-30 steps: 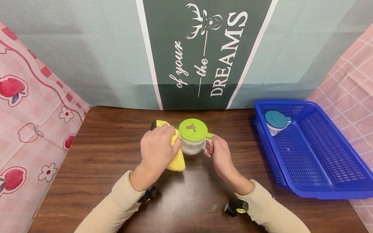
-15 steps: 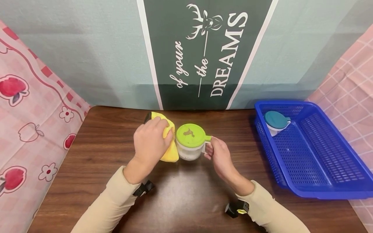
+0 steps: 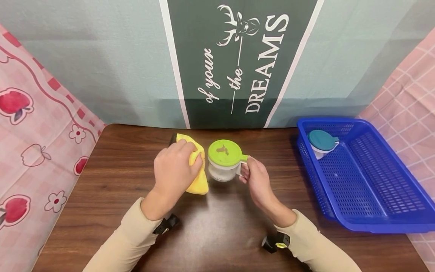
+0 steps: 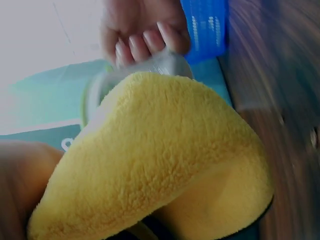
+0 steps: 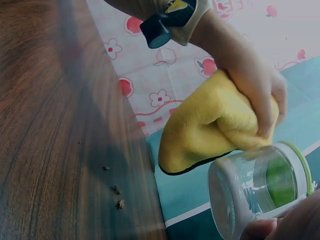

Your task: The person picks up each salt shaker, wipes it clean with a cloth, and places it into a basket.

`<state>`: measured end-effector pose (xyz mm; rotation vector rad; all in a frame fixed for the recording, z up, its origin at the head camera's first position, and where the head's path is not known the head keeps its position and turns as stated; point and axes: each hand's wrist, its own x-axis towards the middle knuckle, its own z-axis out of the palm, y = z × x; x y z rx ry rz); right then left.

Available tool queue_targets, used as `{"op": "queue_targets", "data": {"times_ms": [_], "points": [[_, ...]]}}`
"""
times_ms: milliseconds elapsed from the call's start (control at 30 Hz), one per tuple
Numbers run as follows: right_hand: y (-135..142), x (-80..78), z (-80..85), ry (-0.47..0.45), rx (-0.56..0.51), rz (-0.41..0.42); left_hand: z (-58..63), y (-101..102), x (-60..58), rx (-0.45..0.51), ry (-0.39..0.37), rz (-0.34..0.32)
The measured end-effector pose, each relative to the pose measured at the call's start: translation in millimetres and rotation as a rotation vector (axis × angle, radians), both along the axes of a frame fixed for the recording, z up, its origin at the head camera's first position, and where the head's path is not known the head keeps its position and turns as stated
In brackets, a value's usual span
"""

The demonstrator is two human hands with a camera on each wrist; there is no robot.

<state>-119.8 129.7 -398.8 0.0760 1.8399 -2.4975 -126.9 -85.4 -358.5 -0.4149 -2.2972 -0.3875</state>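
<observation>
My right hand [image 3: 257, 181] grips the handle of a clear jar [image 3: 222, 172] with a bright green lid [image 3: 225, 152]; a brown patch marks the lid's top. In the right wrist view the jar [image 5: 245, 190] is held above the table. My left hand [image 3: 175, 166] holds a folded yellow cloth [image 3: 198, 181] with a dark edge, close beside the jar's left side. Seen from the left wrist, the fluffy cloth [image 4: 155, 160] covers much of the jar, and the right hand's fingers [image 4: 140, 46] curl behind it.
A blue plastic basket [image 3: 323, 189] stands on the right of the wooden table [image 3: 112, 189], holding a similar jar with a teal lid [image 3: 321, 139]. Small brown crumbs [image 5: 120, 204] lie on the tabletop. A printed cloth backdrop [image 3: 136, 75] rises behind the table.
The left hand and cloth have shifted left, away from the jar. The jar dipped toward the person and left, then returned near its first place, still held by the right hand.
</observation>
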Motion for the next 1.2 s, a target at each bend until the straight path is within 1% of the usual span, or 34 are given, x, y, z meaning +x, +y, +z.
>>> {"op": "queue_targets", "data": {"times_ms": [133, 200, 333, 467, 567, 700, 1000, 1200], "points": [[-1.3, -2.3, -1.2, 0.008, 0.016, -0.017, 5.4, 8.6, 11.8, -0.043, 0.055, -0.029], [-2.1, -3.3, -1.7, 0.012, 0.023, -0.023, 7.6, 14.3, 17.9, -0.061, 0.073, -0.056], [-3.9, -4.1, -1.7, 0.018, 0.037, -0.026, 10.0, 27.3, 28.0, -0.083, 0.081, -0.115], [-6.1, -4.0, -1.2, 0.019, 0.057, -0.020, 7.8, 38.7, 34.5, -0.090, 0.082, -0.148], [-7.4, -3.0, -0.6, 0.018, 0.075, -0.015, 5.5, 45.6, 36.5, -0.094, 0.088, -0.139], [-9.3, -0.5, -0.5, 0.022, 0.090, -0.006, 2.7, 51.8, 35.6, -0.106, 0.104, -0.115], [-15.5, 5.5, 0.9, 0.036, 0.081, 0.031, -3.3, 58.9, 31.9, -0.125, 0.149, -0.069], [-14.7, 7.0, 1.5, 0.038, 0.072, 0.024, -4.6, 62.1, 29.4, -0.131, 0.165, -0.045]]}}
